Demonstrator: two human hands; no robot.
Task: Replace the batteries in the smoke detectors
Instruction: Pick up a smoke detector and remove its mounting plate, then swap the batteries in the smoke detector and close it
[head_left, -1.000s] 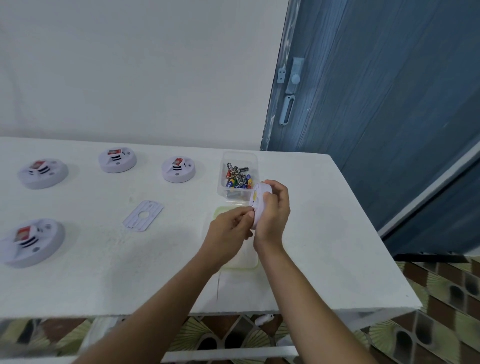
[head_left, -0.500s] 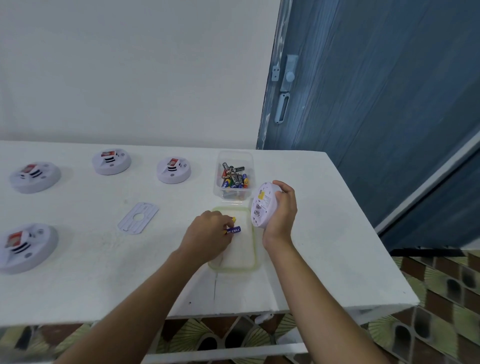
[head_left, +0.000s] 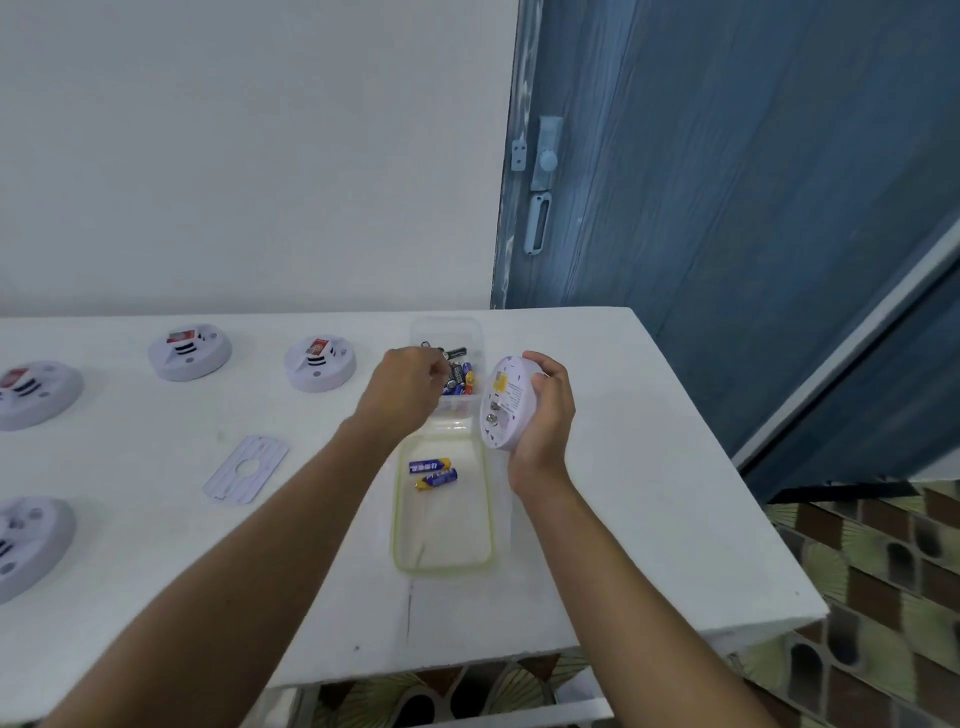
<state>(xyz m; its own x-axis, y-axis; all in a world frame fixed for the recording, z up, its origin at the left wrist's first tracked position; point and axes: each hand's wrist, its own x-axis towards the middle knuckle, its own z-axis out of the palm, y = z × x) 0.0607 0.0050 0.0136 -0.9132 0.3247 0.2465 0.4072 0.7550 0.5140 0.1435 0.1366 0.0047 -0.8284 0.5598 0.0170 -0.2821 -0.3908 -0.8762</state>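
Detector (head_left: 506, 402) on edge in your right hand (head_left: 545, 421), left hand (head_left: 408, 384) at the battery tub (head_left: 447, 328).
Right hand grips the detector's rim above the surface (head_left: 597, 571), underside facing left; yellow sticker (head_left: 500, 383) and fine print there, too small to read. Left hand curls down into the clear tub of mixed batteries; cannot tell whether it holds one. Two blue-and-yellow batteries (head_left: 430, 465) lie on the green-rimmed lid (head_left: 399, 525) nearer you, lettering illegible. Four other detectors (head_left: 321, 362) with red labels sit left, unreadable; flat white plate (head_left: 245, 469) lies between them and the lid.
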